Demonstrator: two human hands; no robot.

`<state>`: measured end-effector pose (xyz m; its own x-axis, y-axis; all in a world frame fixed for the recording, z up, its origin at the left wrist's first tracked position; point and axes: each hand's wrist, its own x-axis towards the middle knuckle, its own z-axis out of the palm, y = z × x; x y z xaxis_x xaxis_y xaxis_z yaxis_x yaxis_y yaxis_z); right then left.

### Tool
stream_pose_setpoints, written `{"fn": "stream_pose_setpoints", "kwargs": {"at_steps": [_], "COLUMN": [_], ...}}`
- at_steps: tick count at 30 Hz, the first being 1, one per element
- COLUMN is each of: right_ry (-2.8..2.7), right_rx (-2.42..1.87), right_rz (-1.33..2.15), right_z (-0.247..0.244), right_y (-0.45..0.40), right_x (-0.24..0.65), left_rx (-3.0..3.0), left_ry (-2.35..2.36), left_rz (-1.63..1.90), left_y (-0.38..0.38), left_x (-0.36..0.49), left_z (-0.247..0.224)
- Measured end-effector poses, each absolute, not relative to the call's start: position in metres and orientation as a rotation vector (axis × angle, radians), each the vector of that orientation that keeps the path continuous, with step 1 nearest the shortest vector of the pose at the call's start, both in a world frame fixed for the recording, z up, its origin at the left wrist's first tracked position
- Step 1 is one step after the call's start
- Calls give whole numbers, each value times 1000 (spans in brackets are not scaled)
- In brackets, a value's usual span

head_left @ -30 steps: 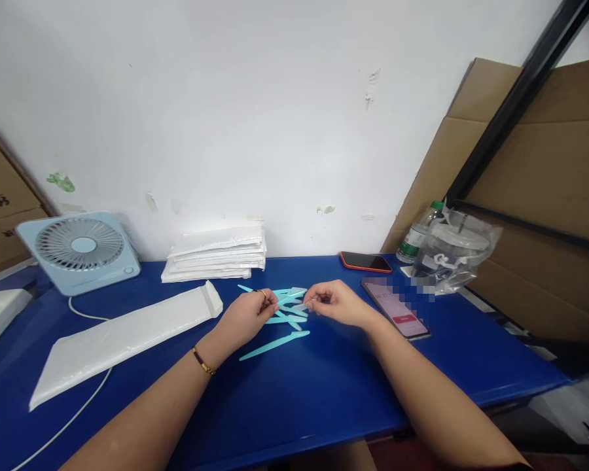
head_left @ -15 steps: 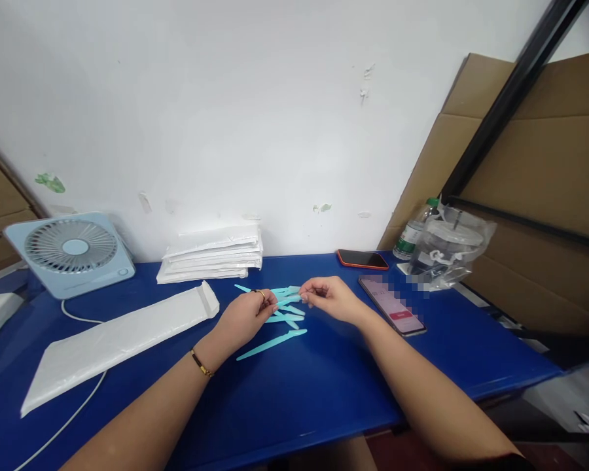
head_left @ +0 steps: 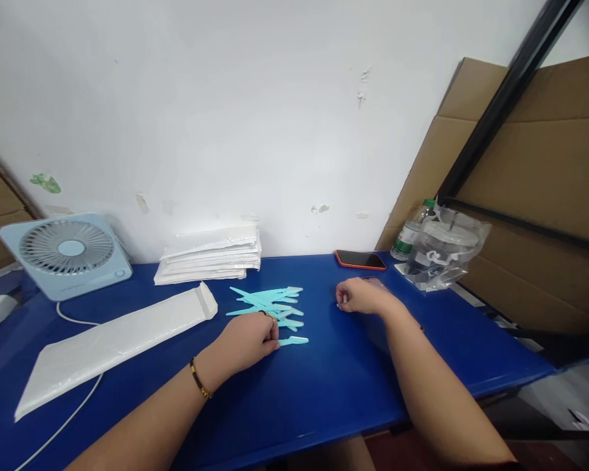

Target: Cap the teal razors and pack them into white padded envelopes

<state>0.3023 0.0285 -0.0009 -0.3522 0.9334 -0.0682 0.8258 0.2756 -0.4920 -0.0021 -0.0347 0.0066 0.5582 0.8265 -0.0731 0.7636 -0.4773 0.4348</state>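
Note:
Several turquoise eyebrow razors (head_left: 260, 302) lie crossed in a loose pile on the blue table. My left hand (head_left: 245, 340) is at the near side of the pile, with thumb and fingers pinched on the handle of one eyebrow razor (head_left: 294, 341). Its blade end points right, low over or on the table; the rest of the handle is hidden by the hand. To the right, apart from the pile, my right hand (head_left: 362, 296) is closed with curled fingers beside a phone. Whatever its fingertips hold, if anything, is too small to make out.
A long white padded packet (head_left: 112, 343) lies at left, before a stack of white packets (head_left: 209, 254). A blue fan (head_left: 69, 255) with a cable stands far left. An orange-edged phone (head_left: 360, 260), a bottle (head_left: 406, 237) and a bagged cup (head_left: 444, 252) are at right.
My right hand has moved right, away from the pile and partly over the phone. My left hand has come nearer and is now on the nearest razor. The pile lies uncovered.

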Motion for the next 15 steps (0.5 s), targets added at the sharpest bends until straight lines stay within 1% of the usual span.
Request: {"fn": "stream_pose_setpoints", "kwargs": {"at_steps": [3,5,9,15], "right_ry": [-2128,-1954,-1770,-1731], "right_rx": [-1447,-1278,-1099,-957], "right_rz": [899,1015,1056,1159], "right_z": [3,8,15,21], "right_y": [27,25,19,7], "right_x": [289,280,265,253], "left_rx": [2317,2165,1870,1834], "left_ry": [1270,1218,1098,1125], "left_rz": [301,410,535,592], "left_y": [-33,-32,-27,-19], "left_x": [-3,-3,-4,-8], "left_z": [8,9,11,8]}}
